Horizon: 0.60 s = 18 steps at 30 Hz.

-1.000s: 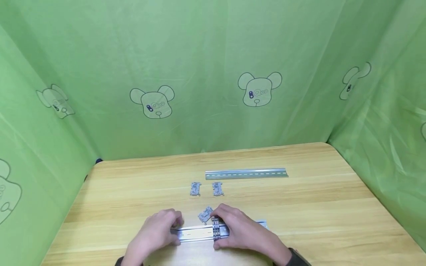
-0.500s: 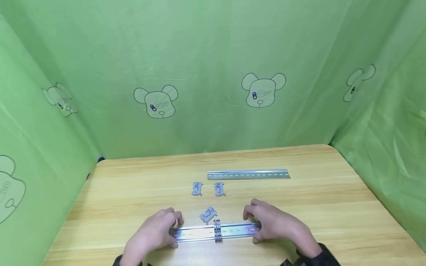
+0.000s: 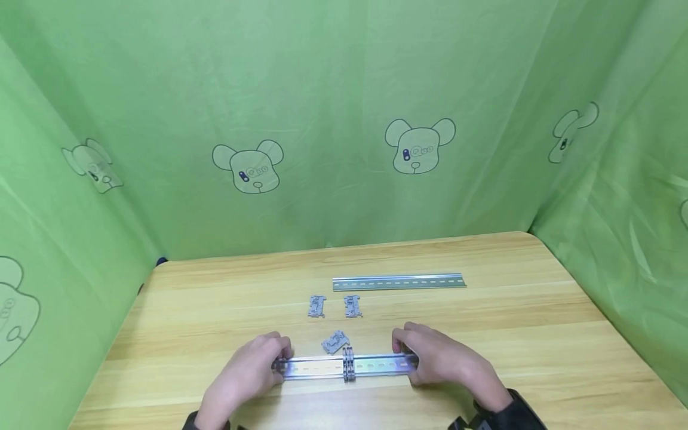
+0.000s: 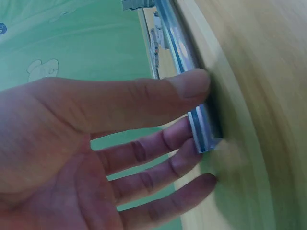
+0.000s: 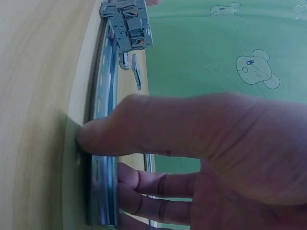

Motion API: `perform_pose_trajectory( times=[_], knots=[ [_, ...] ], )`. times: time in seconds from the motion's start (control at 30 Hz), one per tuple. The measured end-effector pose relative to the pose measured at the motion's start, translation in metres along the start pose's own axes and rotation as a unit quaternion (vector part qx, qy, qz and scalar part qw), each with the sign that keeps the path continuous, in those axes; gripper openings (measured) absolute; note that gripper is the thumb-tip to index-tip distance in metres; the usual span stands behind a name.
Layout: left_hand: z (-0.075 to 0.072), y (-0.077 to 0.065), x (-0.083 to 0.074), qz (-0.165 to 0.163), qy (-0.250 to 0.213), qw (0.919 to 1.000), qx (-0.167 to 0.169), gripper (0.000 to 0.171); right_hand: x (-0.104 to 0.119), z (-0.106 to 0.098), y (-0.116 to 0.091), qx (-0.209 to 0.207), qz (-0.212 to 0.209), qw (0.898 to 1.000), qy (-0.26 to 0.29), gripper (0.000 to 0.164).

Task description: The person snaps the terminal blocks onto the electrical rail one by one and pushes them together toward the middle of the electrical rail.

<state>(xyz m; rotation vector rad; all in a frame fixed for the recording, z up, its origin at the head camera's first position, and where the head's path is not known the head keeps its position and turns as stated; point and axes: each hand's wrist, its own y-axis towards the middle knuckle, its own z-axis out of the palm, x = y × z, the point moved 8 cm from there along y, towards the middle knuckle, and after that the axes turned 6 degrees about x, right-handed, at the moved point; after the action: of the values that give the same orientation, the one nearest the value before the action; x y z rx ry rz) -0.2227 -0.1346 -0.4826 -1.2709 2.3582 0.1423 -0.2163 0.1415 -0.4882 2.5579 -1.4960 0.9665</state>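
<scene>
Held lengthwise between two bare hands, on the near side of a light wood-grain bench (image 3: 510, 334): a long, slotted, silver metal rail (image 3: 312, 368). Gripped at one end by the left hand (image 3: 249, 367) and at the other by the right hand (image 3: 446, 358), with thumbs along the near edge and fingers curled to the far edge. Clipped upright across the middle, close together: a pair of thin grey plastic blocks (image 3: 349, 364), reduced from the head to narrow dark strips. Shown broadside only from the right wrist: a stepped face with small orange inserts. Revealed from the left wrist: the rail's cut end, jutting past the thumb, with the little finger clear of the metal. Lying flat and askew just beyond the rail: a loose grey plastic block (image 3: 335, 342). Farther back, side by side but apart: two more flat grey blocks (image 3: 316, 306). Behind these, toward the far edge: a second slotted silver rail (image 3: 399, 282). Hung around the bench: a green curtain (image 3: 333, 65) printed with outlined bear heads.
</scene>
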Motion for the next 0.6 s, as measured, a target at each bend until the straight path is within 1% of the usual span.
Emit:
perform_pose_trajectory(
  times=[0.17,0.43,0.6],
  knots=[
    [-0.002,0.004,0.005,0.005,-0.008,0.9998,-0.017,0.030,-0.003,-0.004,0.003,-0.022,-0.012,1.000,-0.002,0.039],
    [-0.005,0.011,0.014,0.012,-0.017,0.9989,-0.043,0.030,-0.012,-0.010,0.011,-0.050,-0.005,0.999,-0.001,0.039],
    [-0.007,0.014,0.015,0.011,-0.018,0.9984,-0.053,0.029,-0.014,-0.011,0.015,-0.062,-0.015,0.998,-0.007,0.037]
  ],
)
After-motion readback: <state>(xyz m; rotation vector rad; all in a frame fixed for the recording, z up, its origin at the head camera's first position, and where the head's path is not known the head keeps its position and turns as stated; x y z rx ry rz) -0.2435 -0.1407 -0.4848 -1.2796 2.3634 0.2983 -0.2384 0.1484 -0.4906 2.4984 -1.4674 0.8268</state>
